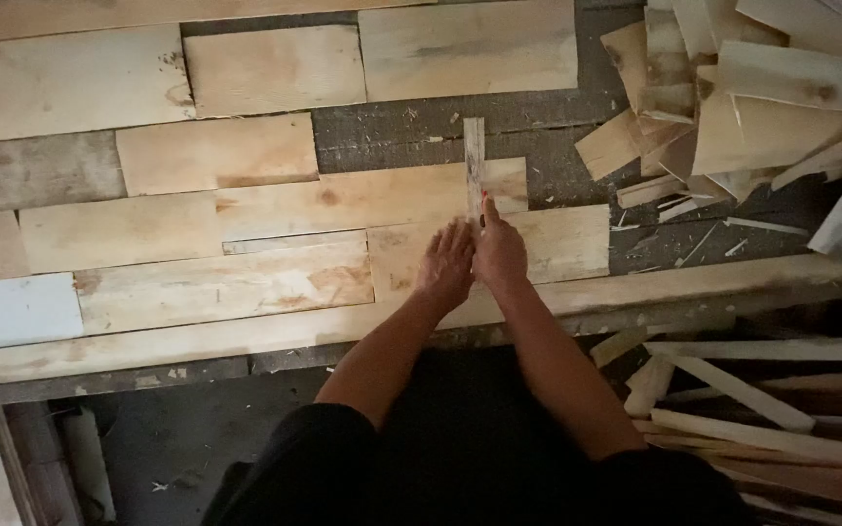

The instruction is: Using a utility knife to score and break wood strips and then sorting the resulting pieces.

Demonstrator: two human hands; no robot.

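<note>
Hands (473, 261) beside strip (475, 166), scrap pile (752, 97) near

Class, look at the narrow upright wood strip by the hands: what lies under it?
Under the narrow strip lie a pale veneer sheet and the dark table. The right hand covers its lower end.

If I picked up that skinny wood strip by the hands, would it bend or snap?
The narrow wood strip looks very thin, so it would probably feel light and flex a little. Thin veneer like this may well split along its grain. It lies flat on the sheets, so it should slide, not roll.
</note>
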